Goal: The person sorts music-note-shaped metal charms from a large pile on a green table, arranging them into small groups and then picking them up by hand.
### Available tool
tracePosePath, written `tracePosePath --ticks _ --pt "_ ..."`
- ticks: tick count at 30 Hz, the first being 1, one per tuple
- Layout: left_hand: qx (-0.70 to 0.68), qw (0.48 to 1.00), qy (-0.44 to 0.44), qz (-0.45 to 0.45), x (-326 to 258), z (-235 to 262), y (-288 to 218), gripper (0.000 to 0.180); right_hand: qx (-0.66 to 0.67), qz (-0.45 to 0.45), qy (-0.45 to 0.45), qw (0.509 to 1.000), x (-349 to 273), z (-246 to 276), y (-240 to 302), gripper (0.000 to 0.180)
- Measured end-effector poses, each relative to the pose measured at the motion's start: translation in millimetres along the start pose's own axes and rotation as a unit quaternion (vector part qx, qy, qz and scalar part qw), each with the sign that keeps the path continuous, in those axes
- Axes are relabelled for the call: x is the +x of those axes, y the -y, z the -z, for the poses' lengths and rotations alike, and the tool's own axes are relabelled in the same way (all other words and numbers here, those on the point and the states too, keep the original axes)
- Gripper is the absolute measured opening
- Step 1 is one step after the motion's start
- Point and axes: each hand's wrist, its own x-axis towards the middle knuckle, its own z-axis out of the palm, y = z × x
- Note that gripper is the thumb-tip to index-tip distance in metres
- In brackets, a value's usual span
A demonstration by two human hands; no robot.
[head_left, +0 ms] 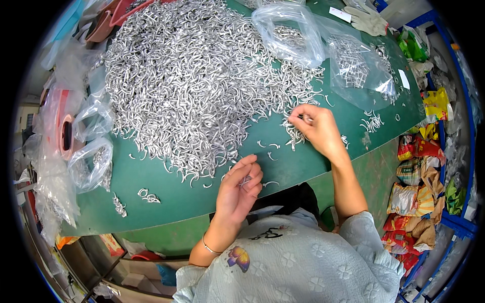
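A broad heap of small curved silver metal pieces [182,76] covers much of the green table [298,161]. My left hand [240,189] is at the table's near edge, palm up with its fingers curled around some curved metal pieces. To its right, my right hand [321,129] is closed in a pinch, with silver metal showing between the fingers. A small cluster of the same pieces [294,135] lies just under the right fingertips. A few single pieces [271,146] are scattered between the two hands.
Clear plastic bags [358,65] with metal pieces lie at the back right, near a white glove [366,20]. More plastic bags [93,161] and pink bins [65,131] line the left side. Blue shelving [459,222] and colourful sacks [409,199] stand at the right.
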Motion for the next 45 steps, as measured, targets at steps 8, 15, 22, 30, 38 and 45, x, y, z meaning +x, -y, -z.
tracePosePath --ticks 8,15,22,30,38,45 --pt "-0.016 1.000 0.007 0.003 1 1 0 0.020 0.575 -0.216 0.161 0.772 -8 17 -12 0.010" --pt "-0.023 1.000 0.003 0.002 0 3 0 0.020 0.712 -0.238 0.213 0.626 -14 15 -9 0.010" --pt "-0.023 1.000 0.000 0.001 0 3 0 0.021 0.772 -0.068 0.132 0.618 -13 28 -18 0.022" --pt "-0.024 1.000 0.014 0.006 0 4 1 0.021 0.053 -0.049 -0.084 0.994 -8 32 -18 0.023" --pt "-0.028 0.993 0.070 0.086 1 -6 3 0.030 -0.157 -0.001 -0.054 0.986 -14 19 -6 0.014" --pt "-0.064 0.992 0.067 0.081 7 -5 8 0.030 -0.123 0.052 0.086 0.987 -37 30 1 0.024"
